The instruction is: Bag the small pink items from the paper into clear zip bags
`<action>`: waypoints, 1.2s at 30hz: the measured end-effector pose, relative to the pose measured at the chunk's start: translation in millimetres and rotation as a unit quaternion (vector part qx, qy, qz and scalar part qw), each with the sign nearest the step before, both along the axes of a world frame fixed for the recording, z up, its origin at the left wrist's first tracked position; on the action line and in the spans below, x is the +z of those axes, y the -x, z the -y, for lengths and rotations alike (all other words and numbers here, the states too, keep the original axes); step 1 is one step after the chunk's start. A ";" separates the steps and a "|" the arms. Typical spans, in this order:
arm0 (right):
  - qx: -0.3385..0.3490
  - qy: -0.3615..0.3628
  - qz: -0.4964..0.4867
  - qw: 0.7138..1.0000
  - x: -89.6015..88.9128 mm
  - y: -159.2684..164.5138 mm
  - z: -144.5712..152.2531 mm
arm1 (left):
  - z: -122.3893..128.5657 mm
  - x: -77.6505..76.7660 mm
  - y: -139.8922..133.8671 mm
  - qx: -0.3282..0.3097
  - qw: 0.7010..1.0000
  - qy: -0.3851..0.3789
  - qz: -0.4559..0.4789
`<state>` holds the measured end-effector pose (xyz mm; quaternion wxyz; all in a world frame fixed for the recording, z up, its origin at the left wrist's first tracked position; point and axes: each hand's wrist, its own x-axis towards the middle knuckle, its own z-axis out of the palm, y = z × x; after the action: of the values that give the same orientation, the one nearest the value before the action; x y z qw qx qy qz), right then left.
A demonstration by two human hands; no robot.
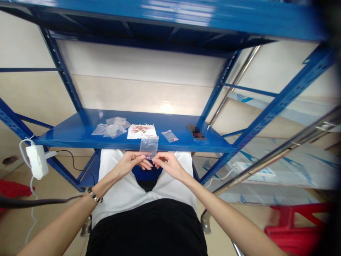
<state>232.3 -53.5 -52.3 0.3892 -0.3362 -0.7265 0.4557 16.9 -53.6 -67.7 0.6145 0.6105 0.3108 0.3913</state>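
Observation:
A small clear zip bag (149,144) hangs just off the shelf's front edge, with a few pink bead-like pieces (147,157) at its lower end. My left hand (136,160) pinches the lower left corner between thumb and fingers. At the lower right corner, my right hand (167,163) has its thumb and fingertips pressed together on the bag. Behind it, small pink and brownish-green pieces (141,129) are spread on a white sheet (132,135). To the right, another clear bag (168,135) lies flat with a few reddish pieces in one corner.
A loose pile of clear bags (114,127) lies left on the blue shelf (77,139). A dark, pixelated flat object (196,132) rests at the right. An upper shelf (170,14) spans overhead. A white power strip (37,161) hangs left; red stools stand low at the sides.

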 end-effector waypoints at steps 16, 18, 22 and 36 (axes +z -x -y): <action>-0.035 0.074 -0.090 0.993 -9.9 -5.7 -12.5 | 2.0 -2.6 0.0 0.016 0.985 -0.113 -0.126; -0.035 0.083 -0.105 0.990 -10.9 -6.2 -16.4 | 0.0 -2.7 -1.1 0.006 0.988 -0.105 -0.116; -0.065 0.064 -0.131 0.987 -11.1 -4.8 -17.4 | -1.5 -0.5 0.4 0.016 0.987 -0.112 -0.118; -0.038 0.043 -0.072 0.996 -26.1 4.5 -15.8 | -13.1 -10.1 1.6 0.010 0.998 -0.055 -0.035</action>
<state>227.8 -37.7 -78.5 0.4427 -0.3463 -0.6628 0.4947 15.4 -40.5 -77.8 0.5648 0.6535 0.3161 0.3924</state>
